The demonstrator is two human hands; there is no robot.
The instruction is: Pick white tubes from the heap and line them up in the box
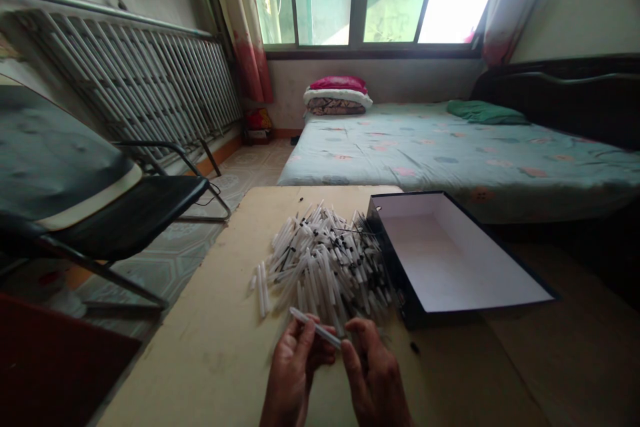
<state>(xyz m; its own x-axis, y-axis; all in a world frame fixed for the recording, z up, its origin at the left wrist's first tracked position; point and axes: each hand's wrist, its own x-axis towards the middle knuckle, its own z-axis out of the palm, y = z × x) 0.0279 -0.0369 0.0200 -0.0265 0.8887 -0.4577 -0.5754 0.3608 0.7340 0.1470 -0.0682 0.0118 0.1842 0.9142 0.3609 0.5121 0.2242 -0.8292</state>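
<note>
A slim white pen (316,328) slants between my two hands, above the near side of the pile. My left hand (295,353) is closed round its middle, thumb on top. At the pen's lower right end, my right hand (373,360) has its thumb against the tip and its fingers curled; whether a small part is hidden there I cannot make out. Just beyond both hands lies a heap of white pens (325,267), many showing black ends. A few pens lie apart at the heap's left. One small black cap (415,347) rests on the table right of my right hand.
A black box with a white inside (450,253) stands tilted against the heap's right side on the pale table (200,347). Beyond the table is a bed (390,147). A black folding chair (135,213) stands to the left, near a metal railing (140,73).
</note>
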